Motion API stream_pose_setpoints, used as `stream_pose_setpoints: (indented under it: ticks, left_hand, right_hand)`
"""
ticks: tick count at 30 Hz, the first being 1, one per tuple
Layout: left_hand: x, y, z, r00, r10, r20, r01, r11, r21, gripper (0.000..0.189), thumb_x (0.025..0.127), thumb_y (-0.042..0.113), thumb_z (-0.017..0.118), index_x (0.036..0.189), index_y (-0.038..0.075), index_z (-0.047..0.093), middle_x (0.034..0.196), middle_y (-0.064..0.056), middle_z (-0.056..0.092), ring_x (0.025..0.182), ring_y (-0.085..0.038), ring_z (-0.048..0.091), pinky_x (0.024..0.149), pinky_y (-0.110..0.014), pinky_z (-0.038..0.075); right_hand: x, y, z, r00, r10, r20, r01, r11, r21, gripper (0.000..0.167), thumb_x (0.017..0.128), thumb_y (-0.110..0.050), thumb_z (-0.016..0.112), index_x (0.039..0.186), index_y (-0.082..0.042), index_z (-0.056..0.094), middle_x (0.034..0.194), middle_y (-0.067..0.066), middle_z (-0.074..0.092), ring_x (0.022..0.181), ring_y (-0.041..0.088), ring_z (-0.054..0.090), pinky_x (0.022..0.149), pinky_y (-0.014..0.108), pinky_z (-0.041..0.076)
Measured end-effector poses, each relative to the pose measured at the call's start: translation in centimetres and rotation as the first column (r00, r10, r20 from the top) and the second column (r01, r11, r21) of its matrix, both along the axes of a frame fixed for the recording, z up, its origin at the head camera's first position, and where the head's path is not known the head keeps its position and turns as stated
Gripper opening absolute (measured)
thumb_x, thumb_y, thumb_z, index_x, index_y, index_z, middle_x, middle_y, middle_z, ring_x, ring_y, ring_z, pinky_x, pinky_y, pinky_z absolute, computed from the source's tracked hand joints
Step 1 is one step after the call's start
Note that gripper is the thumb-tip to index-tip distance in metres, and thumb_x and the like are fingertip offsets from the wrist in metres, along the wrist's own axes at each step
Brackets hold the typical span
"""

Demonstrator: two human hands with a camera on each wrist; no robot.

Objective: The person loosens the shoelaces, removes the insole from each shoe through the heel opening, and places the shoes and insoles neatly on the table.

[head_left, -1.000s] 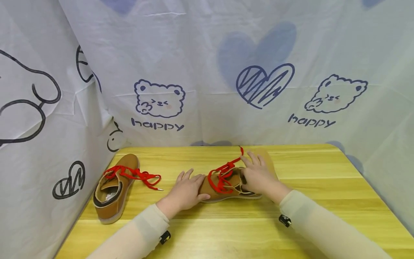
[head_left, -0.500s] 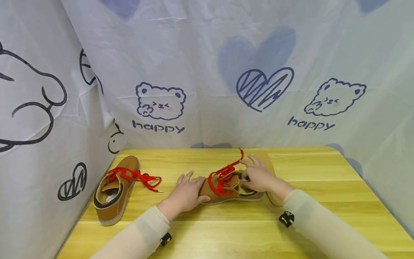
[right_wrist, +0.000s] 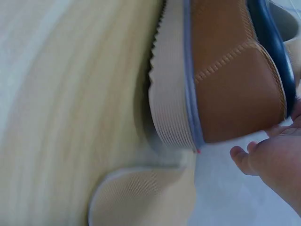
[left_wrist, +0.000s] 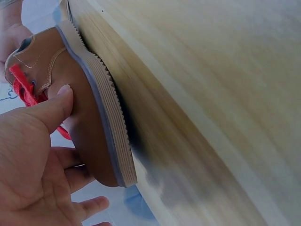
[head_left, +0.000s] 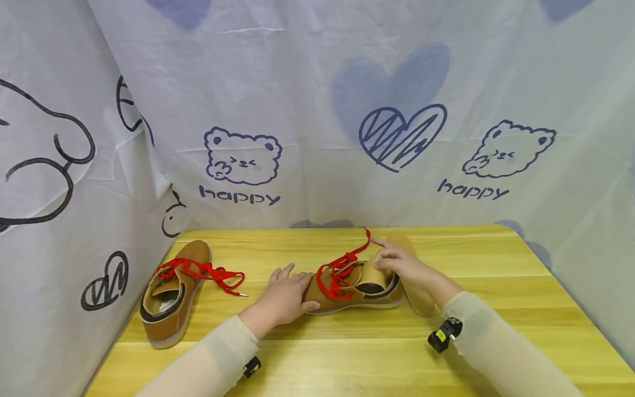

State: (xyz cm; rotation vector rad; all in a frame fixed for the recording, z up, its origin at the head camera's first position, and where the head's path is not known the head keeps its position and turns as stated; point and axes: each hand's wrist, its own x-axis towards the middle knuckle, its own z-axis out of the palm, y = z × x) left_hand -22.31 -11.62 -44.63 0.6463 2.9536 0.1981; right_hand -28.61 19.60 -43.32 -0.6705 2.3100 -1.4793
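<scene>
A brown shoe (head_left: 317, 295) with red laces (head_left: 328, 288) lies at mid-table, toe to the left. My left hand (head_left: 284, 298) holds its toe, thumb on the near side and fingers on the far side; the thumb presses the leather in the left wrist view. A tan insole (head_left: 370, 274) sticks up, bent over, out of the shoe's opening. Its upper part is pinched by my right hand (head_left: 403, 266), while its lower part is hidden inside the shoe. In the right wrist view my right hand (right_wrist: 277, 157) is beyond the shoe's heel (right_wrist: 230, 94).
Another tan insole (head_left: 418, 295) lies flat just right of the shoe's heel, partly under my right forearm. A second brown shoe (head_left: 184, 311) stands at the left, its red laces trailing rightward. Printed white cloth (head_left: 317, 182) hangs along the table's back and left side.
My right hand, earlier down in the shoe's opening, has risen slightly and drawn the bent insole up into view. My left hand has stayed on the toe.
</scene>
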Motion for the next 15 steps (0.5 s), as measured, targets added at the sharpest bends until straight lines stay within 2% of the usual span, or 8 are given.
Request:
stream_pose_setpoints:
  ticks: [3,7,8,10,12,14,15]
  left_hand:
    - [0.0,-0.1,0.0,1.0,0.002,-0.004,-0.002,1.0,-0.014,0.077,0.093,0.06,0.06,0.15,0.01,0.048,0.148,-0.008,0.052,0.145,-0.042,0.028,0.117,-0.06,0.019]
    - [0.0,-0.1,0.0,1.0,0.003,-0.009,-0.003,1.0,-0.021,0.076,0.093,0.059,0.06,0.149,0.01,0.048,0.147,-0.008,0.052,0.145,-0.042,0.028,0.117,-0.06,0.02]
    - [0.0,-0.1,0.0,1.0,0.001,-0.01,-0.002,1.0,-0.022,0.076,0.093,0.059,0.06,0.15,0.01,0.048,0.147,-0.008,0.052,0.145,-0.042,0.028,0.117,-0.06,0.02]
    - [0.0,0.0,-0.1,1.0,0.002,-0.011,-0.002,1.0,-0.024,0.076,0.093,0.06,0.06,0.15,0.01,0.048,0.147,-0.008,0.052,0.145,-0.042,0.028,0.117,-0.06,0.02]
    - [0.0,0.0,-0.1,1.0,0.001,-0.014,-0.001,1.0,-0.029,0.077,0.093,0.06,0.059,0.15,0.01,0.048,0.148,-0.008,0.052,0.145,-0.042,0.029,0.117,-0.06,0.02]
    - [0.0,0.1,-0.1,1.0,0.001,-0.014,-0.002,0.999,-0.034,0.077,0.093,0.06,0.059,0.15,0.01,0.047,0.148,-0.008,0.052,0.145,-0.042,0.029,0.117,-0.06,0.02]
    - [0.0,0.1,-0.1,1.0,0.002,-0.014,-0.002,0.999,-0.034,0.077,0.093,0.06,0.059,0.15,0.011,0.047,0.148,-0.008,0.052,0.145,-0.042,0.029,0.117,-0.06,0.02]
  right_hand:
    - [-0.1,0.7,0.5,0.998,-0.028,0.055,0.033,0.994,-0.102,0.018,0.099,-0.009,0.053,0.087,0.0,0.063,0.165,0.021,0.012,0.15,0.047,-0.001,0.114,0.071,0.003]
    - [-0.3,2.1,1.3,0.995,-0.045,0.094,0.062,0.981,-0.183,0.022,0.099,-0.008,0.051,0.082,-0.011,0.064,0.163,0.024,0.015,0.149,0.048,-0.003,0.113,0.07,-0.008]
    - [-0.4,2.5,1.5,0.993,-0.047,0.111,0.069,0.978,-0.199,0.024,0.099,-0.008,0.05,0.081,-0.013,0.065,0.164,0.023,0.016,0.149,0.047,0.001,0.115,0.067,-0.005]
    - [-0.5,3.4,1.8,0.99,-0.049,0.129,0.074,0.976,-0.204,0.025,0.099,-0.008,0.05,0.081,-0.015,0.065,0.164,0.022,0.017,0.149,0.046,0.01,0.12,0.057,0.01]
    - [-0.5,4.3,2.0,0.99,-0.049,0.13,0.07,0.984,-0.167,0.023,0.099,-0.009,0.051,0.081,-0.013,0.065,0.163,0.021,0.019,0.147,0.045,0.017,0.118,0.046,0.025]
    - [-0.5,5.1,2.2,0.995,-0.045,0.091,0.052,0.996,-0.071,0.021,0.099,-0.011,0.053,0.081,-0.009,0.063,0.162,0.022,0.025,0.146,0.046,0.022,0.113,0.044,0.034]
    - [-0.5,5.5,2.3,0.998,-0.04,0.049,0.04,0.999,-0.002,0.022,0.1,-0.013,0.055,0.08,-0.009,0.063,0.159,0.023,0.03,0.146,0.047,0.022,0.114,0.047,0.032]
